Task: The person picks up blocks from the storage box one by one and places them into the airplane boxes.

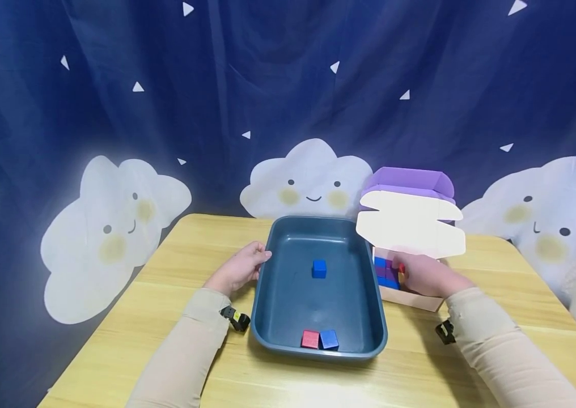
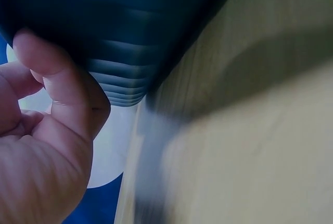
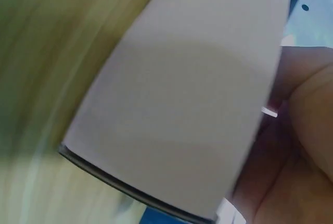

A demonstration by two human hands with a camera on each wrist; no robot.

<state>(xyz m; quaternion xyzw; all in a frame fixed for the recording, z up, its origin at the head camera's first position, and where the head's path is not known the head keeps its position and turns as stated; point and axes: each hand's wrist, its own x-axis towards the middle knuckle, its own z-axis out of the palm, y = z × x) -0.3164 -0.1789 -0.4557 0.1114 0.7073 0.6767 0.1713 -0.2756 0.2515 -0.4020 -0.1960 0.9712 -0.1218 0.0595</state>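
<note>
A dark blue-green tray [image 1: 295, 300] stands in the middle of the table. Inside it are a blue cube [image 1: 319, 269] near the centre, and a red cube [image 1: 310, 339] beside another blue cube [image 1: 329, 340] at the near wall. My left hand [image 1: 239, 267] grips the tray's left rim, thumb against the outer wall in the left wrist view. On the right, my right hand [image 1: 423, 275] reaches into an open cardboard box [image 1: 410, 297] holding several blue, purple, red and orange blocks [image 1: 386, 273]. Its fingertips are hidden in the box, and I cannot tell whether they pinch a block.
The box's white lid [image 1: 407, 224] stands raised behind my right hand, with a purple flap [image 1: 413, 180] at its top. A wooden table [image 1: 502, 272] carries everything. A dark blue curtain [image 1: 288, 85] with cloud faces hangs right behind the table.
</note>
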